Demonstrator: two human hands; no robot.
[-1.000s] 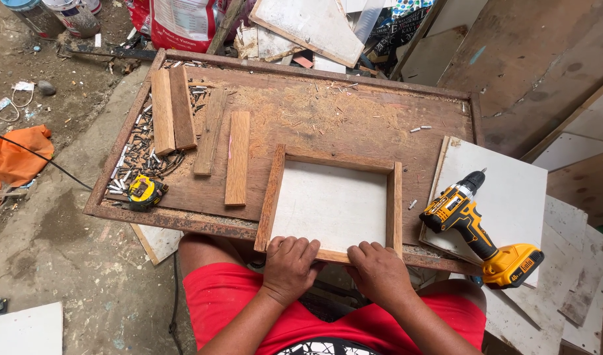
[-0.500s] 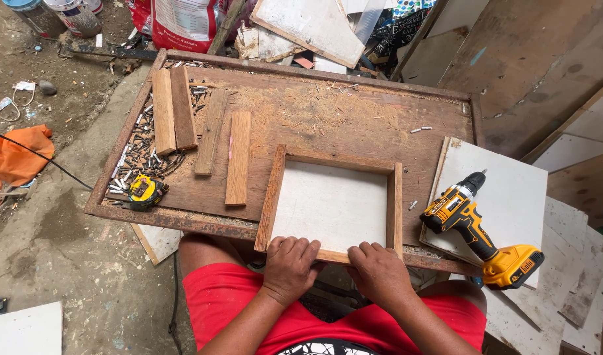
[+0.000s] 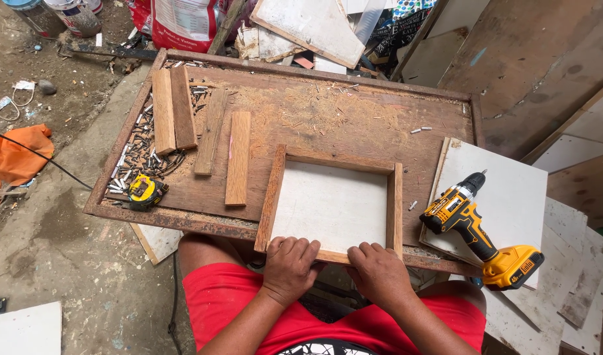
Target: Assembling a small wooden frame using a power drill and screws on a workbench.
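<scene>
A square wooden frame (image 3: 272,197) with a white panel (image 3: 331,205) inside lies at the near edge of a rusty-rimmed wooden worktable (image 3: 354,118). My left hand (image 3: 289,263) grips the frame's near rail at its left half, fingers curled over the top. My right hand (image 3: 379,271) holds the same rail at its right half. Both hands rest side by side, close together. My red shorts show below the table edge.
Several loose wooden slats (image 3: 238,158) lie left of the frame. Scattered screws and a yellow tape measure (image 3: 145,190) sit at the table's left edge. A yellow cordless drill (image 3: 476,227) rests on a white board (image 3: 512,190) to the right. Scrap boards and buckets surround the table.
</scene>
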